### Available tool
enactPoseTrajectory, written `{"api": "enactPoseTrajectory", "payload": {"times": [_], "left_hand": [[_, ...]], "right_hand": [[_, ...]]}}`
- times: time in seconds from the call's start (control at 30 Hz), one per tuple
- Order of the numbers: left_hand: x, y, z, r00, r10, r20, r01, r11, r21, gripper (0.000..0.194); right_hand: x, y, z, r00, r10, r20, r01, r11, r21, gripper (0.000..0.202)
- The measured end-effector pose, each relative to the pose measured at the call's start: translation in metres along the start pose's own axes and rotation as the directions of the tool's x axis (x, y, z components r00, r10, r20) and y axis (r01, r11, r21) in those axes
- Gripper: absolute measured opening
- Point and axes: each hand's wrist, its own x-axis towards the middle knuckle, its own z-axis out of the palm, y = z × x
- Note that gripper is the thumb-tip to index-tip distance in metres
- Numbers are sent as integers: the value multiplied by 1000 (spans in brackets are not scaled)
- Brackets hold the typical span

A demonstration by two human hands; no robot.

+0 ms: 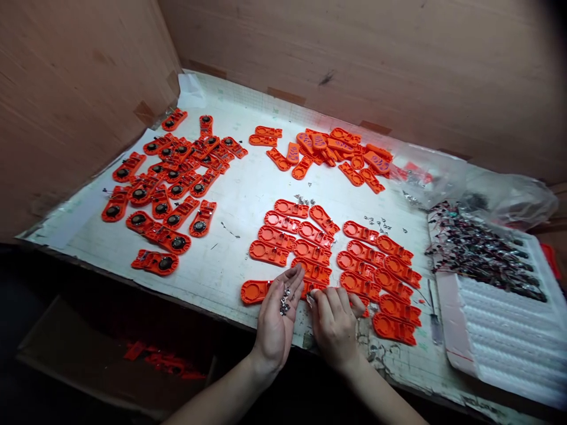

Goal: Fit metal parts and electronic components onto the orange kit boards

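Observation:
My left hand (277,321) is palm up near the table's front edge, cupping several small shiny metal pieces (284,302). Just to its right, my right hand (336,321) has its thumb and index finger pinched on a small metal piece (310,298), over the orange shells there. Rows of open orange plastic shells (268,252) lie beyond and beside both hands. One orange shell (254,291) is partly hidden behind my left hand.
Orange shells with round black parts (199,225) cover the left. More shells (341,147) are heaped at the back. At right are a white foam tray (500,330) with wired parts, a plastic bag (509,198) and a screwdriver (436,327). Cardboard walls (354,59) enclose the table.

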Motion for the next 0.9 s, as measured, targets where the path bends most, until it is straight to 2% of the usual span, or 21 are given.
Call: {"api": "enactPoseTrajectory", "payload": {"times": [0.23, 0.37, 0.43, 0.6, 0.7, 0.8, 0.9], "left_hand": [[2, -4, -4, 999, 40, 16, -41, 999, 14, 27], [4, -6, -5, 997, 65, 37, -66, 998, 15, 29], [4, -6, -5, 997, 66, 39, -66, 998, 11, 28], [4, -6, -6, 997, 67, 39, -67, 998, 8, 28], [3, -6, -5, 997, 67, 31, -67, 998, 11, 27], [3, -7, -5, 997, 71, 35, -72, 997, 19, 28], [3, -7, -6, 996, 77, 39, -78, 997, 25, 29]], "right_hand": [[-4, 0, 1, 997, 45, -65, -37, 993, 116, 8], [-5, 14, -4, 980, 158, 117, -190, 919, 347, 8], [-3, 21, -6, 974, 152, 169, -208, 895, 394, 9], [7, 24, -6, 990, 35, 133, -76, 947, 313, 13], [11, 21, -4, 989, -8, 151, -30, 969, 244, 15], [11, 20, -2, 986, -47, 160, 17, 983, 183, 16], [8, 19, 0, 990, -78, 115, 61, 987, 148, 14]]}}
